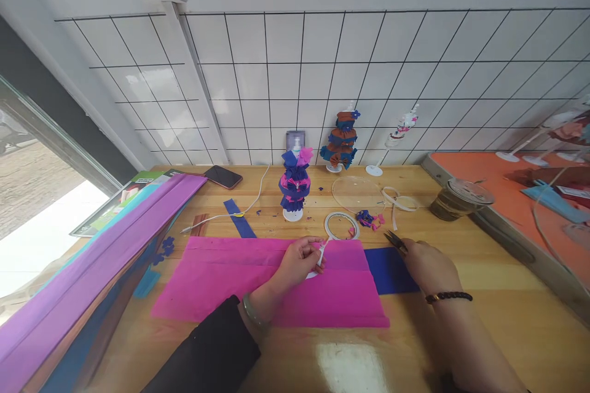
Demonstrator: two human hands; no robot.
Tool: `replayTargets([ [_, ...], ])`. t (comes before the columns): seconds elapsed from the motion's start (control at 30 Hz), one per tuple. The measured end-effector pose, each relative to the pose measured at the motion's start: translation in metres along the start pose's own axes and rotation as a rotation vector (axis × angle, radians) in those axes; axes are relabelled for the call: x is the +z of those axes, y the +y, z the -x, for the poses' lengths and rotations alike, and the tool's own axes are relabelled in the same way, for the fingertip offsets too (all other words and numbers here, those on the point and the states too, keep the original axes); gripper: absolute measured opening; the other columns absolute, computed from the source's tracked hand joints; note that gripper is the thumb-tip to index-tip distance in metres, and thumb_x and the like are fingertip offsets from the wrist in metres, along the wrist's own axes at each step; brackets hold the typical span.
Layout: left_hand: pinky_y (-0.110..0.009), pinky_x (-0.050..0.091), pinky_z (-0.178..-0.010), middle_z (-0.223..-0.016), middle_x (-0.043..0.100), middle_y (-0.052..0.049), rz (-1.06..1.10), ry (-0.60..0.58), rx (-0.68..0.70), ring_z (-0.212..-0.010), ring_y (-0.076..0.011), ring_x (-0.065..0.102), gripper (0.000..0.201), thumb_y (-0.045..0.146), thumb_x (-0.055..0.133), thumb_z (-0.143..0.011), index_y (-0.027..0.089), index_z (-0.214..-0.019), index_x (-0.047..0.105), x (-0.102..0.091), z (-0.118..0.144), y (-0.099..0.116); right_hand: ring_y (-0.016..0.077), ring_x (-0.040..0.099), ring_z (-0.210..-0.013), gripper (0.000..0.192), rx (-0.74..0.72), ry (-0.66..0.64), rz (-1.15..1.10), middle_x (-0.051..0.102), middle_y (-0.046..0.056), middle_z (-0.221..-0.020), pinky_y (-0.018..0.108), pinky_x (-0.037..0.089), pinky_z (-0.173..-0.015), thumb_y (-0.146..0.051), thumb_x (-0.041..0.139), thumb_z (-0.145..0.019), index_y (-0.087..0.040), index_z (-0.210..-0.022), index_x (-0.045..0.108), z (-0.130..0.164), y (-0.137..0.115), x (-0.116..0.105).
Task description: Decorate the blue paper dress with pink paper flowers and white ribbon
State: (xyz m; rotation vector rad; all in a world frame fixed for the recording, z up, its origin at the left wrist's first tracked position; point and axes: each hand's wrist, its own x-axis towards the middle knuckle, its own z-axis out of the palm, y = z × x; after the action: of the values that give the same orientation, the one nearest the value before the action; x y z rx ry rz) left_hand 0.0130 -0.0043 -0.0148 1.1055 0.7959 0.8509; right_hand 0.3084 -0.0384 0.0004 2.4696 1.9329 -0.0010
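My left hand [299, 261] pinches a strip of white tape [321, 252] that runs up to a tape roll [341, 225] lying flat on the wooden table [461, 245]. The hand hovers over a pink crepe paper sheet [221, 276]. My right hand [426, 264] holds small scissors [395, 241], blades pointing toward the tape roll, resting by a dark blue paper sheet [389, 270]. A blue and pink paper figure [295, 187] stands on a white base just behind the pink sheet.
Long purple and blue paper rolls [92, 258] lie along the left edge. A phone [224, 177] and white cable sit at the back. A brown and blue figure [342, 141], white stands, a clear disc [357, 193], a tape stack [456, 199] and an orange board [507, 184] are right.
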Motion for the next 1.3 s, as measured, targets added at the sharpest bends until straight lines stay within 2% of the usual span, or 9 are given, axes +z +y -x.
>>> replayTargets([
  [0.1,-0.028,0.049,-0.054,-0.061,0.059,0.0,-0.001,-0.004,0.0,-0.053,-0.0114,0.057,0.044,0.037,0.063,-0.068,0.011,-0.102,0.052,0.001,0.0,0.001,0.0279,0.064,-0.073,0.028,0.023,-0.059,0.021,0.066,0.015,-0.076,0.033,0.043,-0.058,-0.031,0.039,-0.083,-0.017,-0.081,0.062,0.007,0.006,0.0],
  [0.23,-0.027,0.049,-0.053,-0.061,0.058,0.0,-0.004,-0.008,-0.007,-0.051,-0.0109,0.056,0.044,0.036,0.063,-0.068,0.01,-0.102,0.052,0.001,0.0,0.002,0.0283,0.064,-0.074,0.037,0.041,-0.065,-0.106,0.068,0.014,-0.078,0.035,0.045,-0.06,-0.04,0.034,-0.084,-0.018,-0.078,0.064,0.025,0.006,-0.009],
  [0.33,-0.027,0.049,-0.053,-0.061,0.058,0.0,-0.007,-0.01,-0.007,-0.051,-0.0109,0.057,0.045,0.038,0.063,-0.068,0.011,-0.103,0.053,0.001,-0.001,0.0,0.0242,0.064,-0.079,0.042,-0.065,-0.045,-0.375,0.068,0.012,-0.09,0.033,0.048,-0.066,-0.035,0.031,-0.085,-0.015,-0.11,0.059,0.037,-0.017,-0.027],
  [0.43,-0.026,0.048,-0.052,-0.061,0.058,0.0,-0.022,-0.014,-0.002,-0.051,-0.0106,0.056,0.046,0.04,0.063,-0.068,0.011,-0.103,0.054,0.0,-0.001,0.0,0.0208,0.063,-0.082,0.053,-0.196,-0.205,-0.685,0.068,0.008,-0.099,0.031,0.05,-0.067,-0.042,0.034,-0.085,-0.018,-0.132,0.043,0.043,-0.051,-0.043],
  [0.57,-0.026,0.049,-0.053,-0.063,0.058,0.0,-0.004,-0.03,0.005,-0.053,-0.011,0.057,0.048,0.042,0.064,-0.068,0.011,-0.104,0.054,0.0,0.0,0.0,0.0231,0.057,-0.102,0.051,-0.399,-0.408,-0.917,0.061,0.005,-0.118,0.034,0.046,-0.085,-0.048,0.045,-0.082,-0.02,-0.123,0.054,0.041,-0.087,-0.054],
  [0.67,-0.026,0.049,-0.054,-0.063,0.058,0.0,-0.008,-0.039,0.008,-0.055,-0.0112,0.057,0.05,0.043,0.064,-0.068,0.011,-0.105,0.054,-0.001,0.001,0.0,0.0226,0.058,-0.095,0.05,-0.447,-0.498,-0.892,0.065,0.002,-0.108,0.035,0.047,-0.081,-0.05,0.046,-0.081,-0.023,-0.122,0.056,0.035,-0.098,-0.057],
  [0.83,-0.026,0.048,-0.054,-0.063,0.058,0.0,-0.049,-0.052,0.002,-0.053,-0.0107,0.056,0.051,0.044,0.063,-0.068,0.011,-0.107,0.053,0.0,0.002,0.002,0.0161,0.056,-0.071,0.044,-0.498,-0.511,-0.836,0.067,0.0,-0.085,0.027,0.044,-0.065,-0.047,0.046,-0.082,-0.021,-0.114,0.061,0.024,-0.106,-0.06],
  [1.03,-0.025,0.047,-0.053,-0.06,0.055,0.002,-0.099,-0.074,0.015,-0.051,-0.0096,0.054,0.047,0.041,0.061,-0.071,0.011,-0.107,0.055,0.003,0.003,0.003,0.0091,0.036,-0.051,0.041,-0.552,-0.512,-0.756,0.048,-0.004,-0.056,0.021,0.026,-0.048,-0.051,0.044,-0.082,-0.018,-0.08,0.067,0.016,-0.114,-0.063],
  [1.3,-0.025,0.046,-0.054,-0.063,0.055,0.001,-0.117,-0.126,0.039,-0.052,-0.0095,0.054,0.043,0.038,0.058,-0.074,0.013,-0.109,0.056,0.0,0.002,-0.004,0.0083,0.031,-0.052,0.042,-0.577,-0.546,-0.699,0.038,-0.004,-0.054,0.021,0.023,-0.048,-0.05,0.042,-0.083,-0.016,-0.072,0.063,0.013,-0.12,-0.073],
])
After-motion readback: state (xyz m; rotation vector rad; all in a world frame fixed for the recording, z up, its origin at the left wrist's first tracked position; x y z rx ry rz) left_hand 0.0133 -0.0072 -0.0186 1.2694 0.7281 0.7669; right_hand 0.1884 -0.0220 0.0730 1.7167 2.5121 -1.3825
